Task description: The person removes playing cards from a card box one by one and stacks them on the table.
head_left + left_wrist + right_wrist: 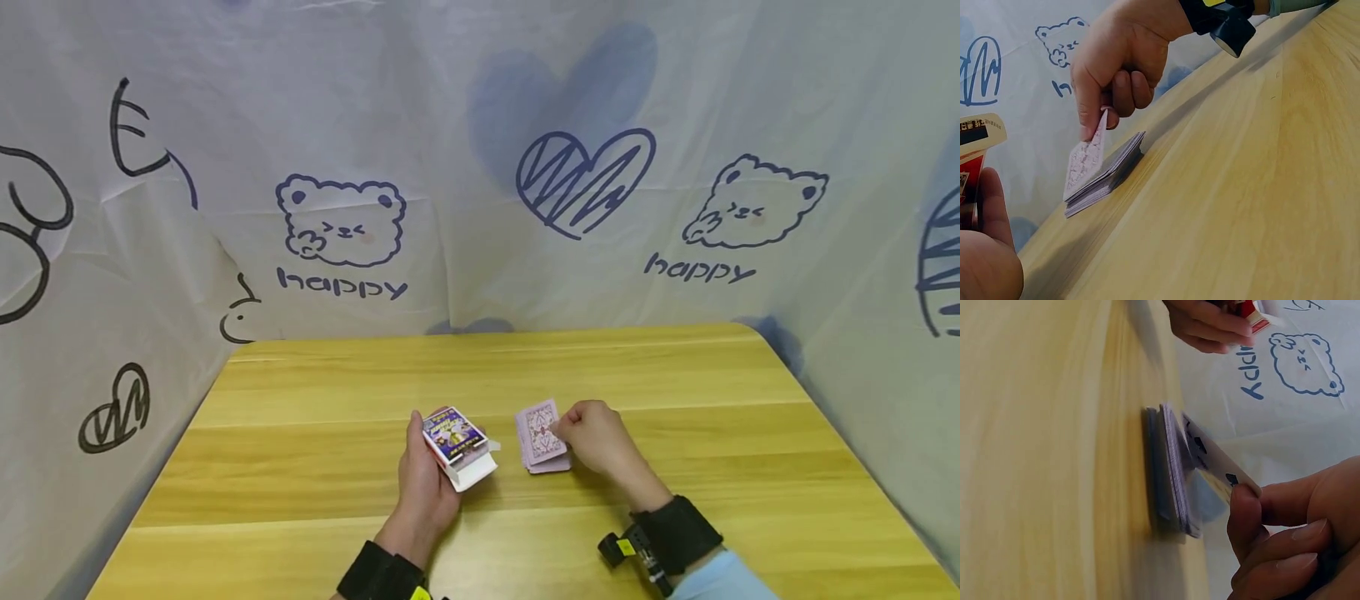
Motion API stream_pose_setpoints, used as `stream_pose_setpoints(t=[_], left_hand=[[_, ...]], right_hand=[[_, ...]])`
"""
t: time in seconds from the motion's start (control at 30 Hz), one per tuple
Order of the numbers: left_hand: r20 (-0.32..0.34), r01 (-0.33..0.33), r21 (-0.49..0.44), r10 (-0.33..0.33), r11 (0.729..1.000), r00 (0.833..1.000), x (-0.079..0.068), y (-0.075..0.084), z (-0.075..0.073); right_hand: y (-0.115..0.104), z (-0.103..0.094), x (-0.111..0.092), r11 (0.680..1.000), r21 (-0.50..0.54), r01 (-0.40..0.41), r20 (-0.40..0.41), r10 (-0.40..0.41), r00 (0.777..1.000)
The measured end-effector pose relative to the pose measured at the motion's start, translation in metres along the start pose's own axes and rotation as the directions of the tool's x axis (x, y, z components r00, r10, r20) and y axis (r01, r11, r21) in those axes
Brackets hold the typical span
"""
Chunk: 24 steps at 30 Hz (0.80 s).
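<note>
My left hand grips an open playing card box with a purple printed front; its white flap hangs toward me. In the left wrist view the box's red side shows beside the fingers. A stack of playing cards lies face down on the table, slightly fanned, with pink patterned backs. Thumb and forefinger of my right hand pinch the edge of a top card, tilted up from the stack. Black pips show on that card's underside in the right wrist view.
The light wooden table reaches back to a white cloth wall with drawn bears and hearts. More cloth hangs at the left and right sides. A black strap with a small camera is on my right wrist.
</note>
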<state>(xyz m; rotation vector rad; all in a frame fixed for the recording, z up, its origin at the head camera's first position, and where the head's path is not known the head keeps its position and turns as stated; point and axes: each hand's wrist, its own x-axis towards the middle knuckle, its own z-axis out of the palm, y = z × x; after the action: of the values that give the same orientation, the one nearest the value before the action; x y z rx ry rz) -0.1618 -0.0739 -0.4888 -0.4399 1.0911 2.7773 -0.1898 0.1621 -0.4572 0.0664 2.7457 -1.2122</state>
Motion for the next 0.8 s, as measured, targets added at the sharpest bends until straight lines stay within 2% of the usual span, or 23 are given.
stream_pose_setpoints(t=[0.37, 0.6, 0.7, 0.8], left_hand=[[0.005, -0.003, -0.018, 0.003, 1.0, 1.0, 0.0, 0.001, 0.002], [-0.003, 0.0, -0.008, 0.0, 1.0, 1.0, -0.001, -0.001, 0.001], [-0.002, -0.001, -0.005, 0.001, 1.0, 1.0, -0.001, 0.0, 0.001], [0.007, -0.004, -0.004, 0.004, 1.0, 1.0, 0.0, 0.0, 0.001]], right_hand=[[0.006, 0.005, 0.001, 0.993, -0.118, -0.01, 0.002, 0.01, 1.0], [0.013, 0.009, 0.002, 0.975, -0.22, 0.015, -0.005, -0.016, 1.0], [0.013, 0.01, 0.004, 0.975, -0.223, 0.015, -0.015, -0.019, 1.0], [0.009, 0.009, 0.004, 0.983, -0.184, 0.022, -0.047, -0.032, 0.998]])
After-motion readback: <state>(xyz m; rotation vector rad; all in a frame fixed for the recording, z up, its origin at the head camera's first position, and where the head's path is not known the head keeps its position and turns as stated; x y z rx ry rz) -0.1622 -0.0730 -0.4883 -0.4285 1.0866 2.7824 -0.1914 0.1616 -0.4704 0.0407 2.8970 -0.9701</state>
